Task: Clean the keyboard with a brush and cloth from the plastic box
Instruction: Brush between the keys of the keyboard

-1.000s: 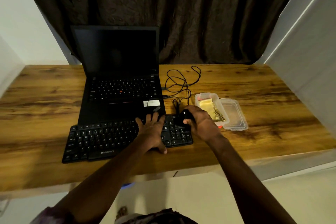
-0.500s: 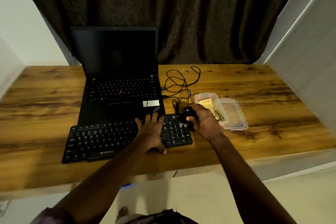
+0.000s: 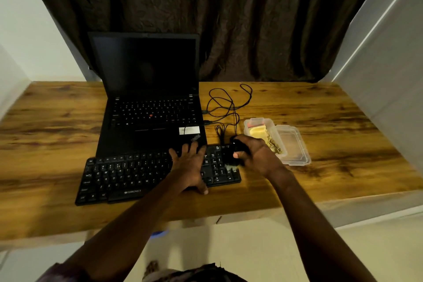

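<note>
A black keyboard (image 3: 128,176) lies on the wooden table (image 3: 332,167) in front of a laptop. My left hand (image 3: 190,165) rests flat on the keyboard's right half, fingers spread. My right hand (image 3: 256,155) grips a black brush (image 3: 233,152) over the number pad, its pale bristles down on the keys. The clear plastic box (image 3: 256,123) stands just right of my right hand, with a yellow cloth (image 3: 257,131) inside.
An open black laptop (image 3: 151,103) with a dark screen sits behind the keyboard. Black cables (image 3: 229,103) coil between the laptop and the box. The box's clear lid (image 3: 295,146) lies beside it on the right. A dark curtain hangs behind the table.
My right hand with the brush has shifted slightly back and forth over the number pad. My left hand has stayed in place on the keyboard.
</note>
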The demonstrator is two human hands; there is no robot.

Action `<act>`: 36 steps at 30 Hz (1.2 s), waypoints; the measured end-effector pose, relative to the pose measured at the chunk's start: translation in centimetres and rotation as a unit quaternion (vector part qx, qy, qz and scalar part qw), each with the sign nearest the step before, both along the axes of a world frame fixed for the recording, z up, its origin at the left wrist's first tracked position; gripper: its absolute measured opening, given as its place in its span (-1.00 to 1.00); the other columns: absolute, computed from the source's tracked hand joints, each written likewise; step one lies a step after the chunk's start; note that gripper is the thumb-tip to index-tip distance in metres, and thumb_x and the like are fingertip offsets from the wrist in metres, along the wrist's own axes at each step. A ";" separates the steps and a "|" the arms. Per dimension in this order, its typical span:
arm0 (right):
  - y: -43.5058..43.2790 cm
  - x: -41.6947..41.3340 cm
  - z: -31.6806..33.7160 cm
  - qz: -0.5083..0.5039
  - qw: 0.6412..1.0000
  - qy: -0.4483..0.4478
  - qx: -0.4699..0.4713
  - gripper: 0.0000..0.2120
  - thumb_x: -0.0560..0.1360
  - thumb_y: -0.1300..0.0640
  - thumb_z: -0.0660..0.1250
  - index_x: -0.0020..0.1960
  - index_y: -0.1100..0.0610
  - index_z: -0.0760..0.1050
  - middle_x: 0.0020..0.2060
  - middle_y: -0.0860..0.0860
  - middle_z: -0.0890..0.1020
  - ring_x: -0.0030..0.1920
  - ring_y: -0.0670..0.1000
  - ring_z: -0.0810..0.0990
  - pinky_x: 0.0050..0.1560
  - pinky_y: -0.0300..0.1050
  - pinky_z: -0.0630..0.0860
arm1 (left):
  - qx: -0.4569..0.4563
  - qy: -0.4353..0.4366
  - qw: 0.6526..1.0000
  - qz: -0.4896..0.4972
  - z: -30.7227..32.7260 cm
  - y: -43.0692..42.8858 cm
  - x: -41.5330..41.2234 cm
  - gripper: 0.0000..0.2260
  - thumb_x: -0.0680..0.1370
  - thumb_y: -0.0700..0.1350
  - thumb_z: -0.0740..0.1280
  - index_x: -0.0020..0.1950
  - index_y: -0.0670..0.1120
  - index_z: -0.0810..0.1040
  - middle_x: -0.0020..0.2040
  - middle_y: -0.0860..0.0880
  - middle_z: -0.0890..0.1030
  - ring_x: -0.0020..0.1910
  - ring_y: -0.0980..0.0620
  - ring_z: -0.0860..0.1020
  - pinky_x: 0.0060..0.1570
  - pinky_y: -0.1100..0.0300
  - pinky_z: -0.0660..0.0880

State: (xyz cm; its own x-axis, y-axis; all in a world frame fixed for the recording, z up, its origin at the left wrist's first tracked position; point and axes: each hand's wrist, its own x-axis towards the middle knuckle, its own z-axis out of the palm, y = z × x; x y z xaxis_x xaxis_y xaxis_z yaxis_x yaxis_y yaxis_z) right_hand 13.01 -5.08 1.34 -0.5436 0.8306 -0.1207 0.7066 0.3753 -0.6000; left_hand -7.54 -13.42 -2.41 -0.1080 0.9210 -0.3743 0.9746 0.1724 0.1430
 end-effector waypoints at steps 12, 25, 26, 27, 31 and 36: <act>-1.4 -0.3 1.0 0.026 1.000 -0.015 -0.004 -0.61 0.55 0.14 0.39 0.31 -0.17 0.45 0.16 0.06 0.61 0.15 0.06 0.60 0.12 0.02 0.61 | -0.003 -0.008 1.000 -0.002 -0.1 0.1 -0.3 0.25 0.17 0.28 0.60 0.63 0.03 -0.11 0.61 -0.09 -0.05 0.56 -0.20 -0.06 0.41 -0.43 -0.13; 0.0 -4.1 0.6 -0.057 0.995 0.019 0.077 -0.61 0.55 0.09 0.38 0.36 -0.03 0.45 0.15 0.11 0.63 0.16 0.12 0.59 0.18 0.02 0.57 | 0.000 -0.003 1.000 -0.007 0.0 0.0 -0.4 0.26 0.15 0.29 0.59 0.62 0.01 -0.09 0.59 -0.07 -0.02 0.54 -0.18 -0.01 0.41 -0.41 -0.06; 0.0 -4.4 0.5 -0.056 0.994 0.018 0.087 -0.62 0.55 0.08 0.37 0.36 -0.03 0.44 0.16 0.11 0.63 0.16 0.12 0.58 0.18 0.02 0.56 | -0.001 -0.002 1.000 -0.008 0.1 -0.1 -0.4 0.26 0.15 0.30 0.59 0.62 0.01 -0.09 0.59 -0.08 -0.02 0.54 -0.18 -0.02 0.41 -0.41 -0.06; -0.2 -4.6 0.4 -0.059 0.994 0.008 0.090 -0.62 0.56 0.07 0.36 0.36 -0.04 0.43 0.16 0.10 0.62 0.16 0.12 0.58 0.17 0.04 0.56 | -0.001 -0.002 1.000 -0.009 0.0 -0.1 -0.5 0.26 0.15 0.30 0.59 0.62 0.01 -0.09 0.59 -0.08 -0.03 0.54 -0.18 -0.02 0.41 -0.42 -0.07; -0.9 -3.9 -0.1 -0.089 0.992 -0.026 0.082 -0.62 0.57 0.07 0.36 0.36 -0.07 0.40 0.13 0.07 0.61 0.14 0.10 0.57 0.11 0.06 0.60 | 0.004 -0.011 1.000 -0.012 -0.1 -0.1 -0.6 0.25 0.16 0.30 0.59 0.62 0.02 -0.09 0.60 -0.08 -0.04 0.55 -0.18 -0.04 0.40 -0.42 -0.10; -0.9 -2.6 -0.7 -0.133 0.987 -0.069 0.062 -0.61 0.60 0.03 0.32 0.40 -0.03 0.37 0.19 0.14 0.50 0.19 0.14 0.46 0.16 0.00 0.47 | 0.008 -0.025 1.000 -0.016 -0.3 -0.1 -0.8 0.24 0.16 0.29 0.59 0.62 0.02 -0.09 0.60 -0.06 -0.03 0.55 -0.18 -0.04 0.40 -0.42 -0.12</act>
State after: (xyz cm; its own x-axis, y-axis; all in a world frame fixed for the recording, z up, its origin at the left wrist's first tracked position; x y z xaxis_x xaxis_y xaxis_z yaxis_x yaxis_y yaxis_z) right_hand 10.38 -5.96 0.68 -0.2895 0.9548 -0.0671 0.8617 0.2295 -0.4525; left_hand -8.36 -13.52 -2.66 -0.0609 0.9297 -0.3634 0.9711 0.1393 0.1937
